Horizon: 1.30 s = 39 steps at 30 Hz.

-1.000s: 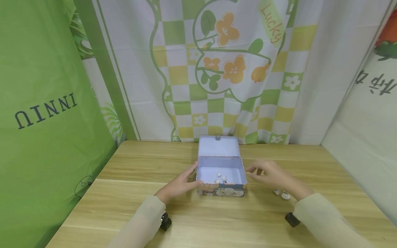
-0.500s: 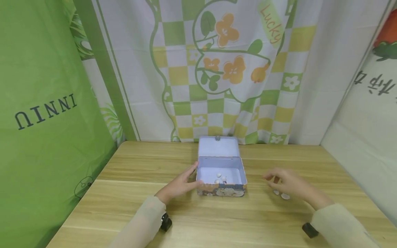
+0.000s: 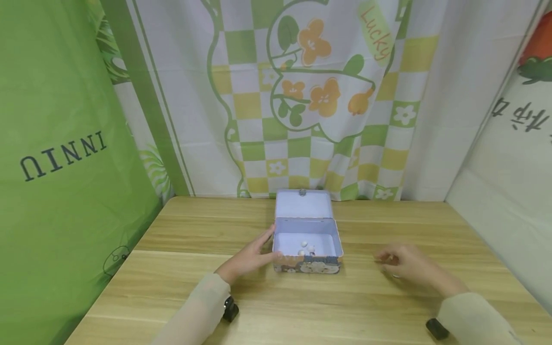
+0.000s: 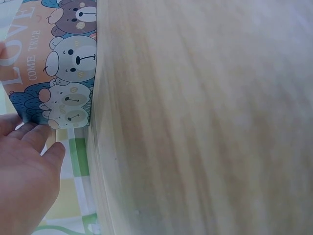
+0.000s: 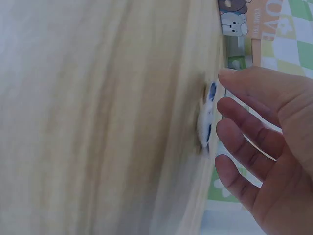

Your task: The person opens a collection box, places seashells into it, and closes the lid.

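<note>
Lilac covers the inside of the box, which in my head view stands on the desk with its lid raised and a few small roundish pieces lying inside, near the front. The left hand rests against the box's left side, fingers spread, thumb at the front corner. Well apart, to the right of the box, the right hand is blurred above the desk; a white piece peeks out just under its fingers, so that hand is by far the nearer.

My left wrist view shows smooth, printed walls, probably tin, with cartoon bears and LOVE lettering on orange; the left fingers touch the end wall without clenching. Pale, streaky wood grain runs alongside.

My right wrist view has the white piece lying on the desk, its long axis parallel to the row of fingertips. Those fingers are loosely bent and grasp nothing; whether they touch it I cannot tell. It looks slightly domed, with dark blue patches.
</note>
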Each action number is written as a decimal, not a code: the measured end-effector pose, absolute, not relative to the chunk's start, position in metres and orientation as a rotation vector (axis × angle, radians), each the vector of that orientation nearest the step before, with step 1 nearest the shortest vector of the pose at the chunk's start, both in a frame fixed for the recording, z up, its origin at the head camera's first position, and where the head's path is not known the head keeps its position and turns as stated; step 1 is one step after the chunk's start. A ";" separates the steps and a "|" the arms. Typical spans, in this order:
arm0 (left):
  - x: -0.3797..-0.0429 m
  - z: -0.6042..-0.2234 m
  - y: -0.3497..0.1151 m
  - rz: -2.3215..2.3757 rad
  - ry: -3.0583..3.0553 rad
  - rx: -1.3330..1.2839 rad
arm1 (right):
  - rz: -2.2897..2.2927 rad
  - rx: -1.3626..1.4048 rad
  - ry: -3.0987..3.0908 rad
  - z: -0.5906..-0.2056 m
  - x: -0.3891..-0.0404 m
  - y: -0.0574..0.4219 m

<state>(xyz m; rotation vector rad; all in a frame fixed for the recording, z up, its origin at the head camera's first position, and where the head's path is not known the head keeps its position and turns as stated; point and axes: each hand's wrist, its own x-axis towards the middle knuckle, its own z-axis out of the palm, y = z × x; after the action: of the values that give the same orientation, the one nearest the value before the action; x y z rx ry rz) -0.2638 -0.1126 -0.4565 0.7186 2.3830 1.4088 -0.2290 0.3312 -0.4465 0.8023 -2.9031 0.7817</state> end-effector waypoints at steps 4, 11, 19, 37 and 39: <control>-0.262 -0.455 -0.113 1.407 2.382 0.708 | 0.751 0.789 -2.922 -0.450 -0.227 0.334; -0.263 -0.456 -0.113 1.405 2.387 0.719 | 0.770 0.766 -2.945 -0.453 -0.226 0.334; -0.263 -0.455 -0.113 1.399 2.395 0.720 | 0.788 0.731 -2.966 -0.452 -0.226 0.334; -0.264 -0.455 -0.112 1.398 2.398 0.729 | 0.812 0.688 -2.950 -0.436 -0.226 0.330; -0.264 -0.455 -0.113 1.396 2.400 0.726 | 0.826 0.699 -2.942 -0.429 -0.225 0.327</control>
<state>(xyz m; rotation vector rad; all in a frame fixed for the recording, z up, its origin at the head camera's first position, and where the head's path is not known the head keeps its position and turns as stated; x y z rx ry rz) -0.2639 -0.1126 -0.4551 0.7259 2.3998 1.3962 -0.2250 0.3267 -0.4289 0.6990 -2.9423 0.8264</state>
